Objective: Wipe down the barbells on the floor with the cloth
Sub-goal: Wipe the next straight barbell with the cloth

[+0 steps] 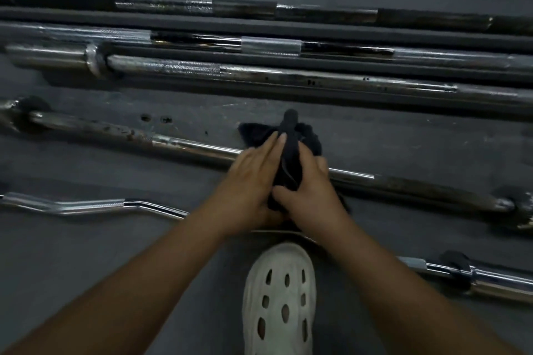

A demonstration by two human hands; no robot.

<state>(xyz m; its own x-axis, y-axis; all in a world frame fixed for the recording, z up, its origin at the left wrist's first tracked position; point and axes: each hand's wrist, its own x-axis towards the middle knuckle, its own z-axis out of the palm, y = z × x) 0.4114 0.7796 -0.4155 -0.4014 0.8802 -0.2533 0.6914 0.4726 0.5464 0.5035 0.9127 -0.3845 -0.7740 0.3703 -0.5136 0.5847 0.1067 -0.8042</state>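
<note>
A black cloth is bunched between both my hands over a chrome straight barbell that runs across the middle of the grey floor. My left hand lies against the cloth's left side with fingers straight. My right hand grips the cloth from the right, thumb curled round its lower part. The bar's stretch under my hands is hidden. A curl bar lies nearer me, bent in the middle. Three long barbells lie side by side farther back.
My white perforated shoe stands on the floor just below my hands, its toe close to the curl bar. The curl bar's right sleeve reaches the right edge. The floor is dark grey rubber.
</note>
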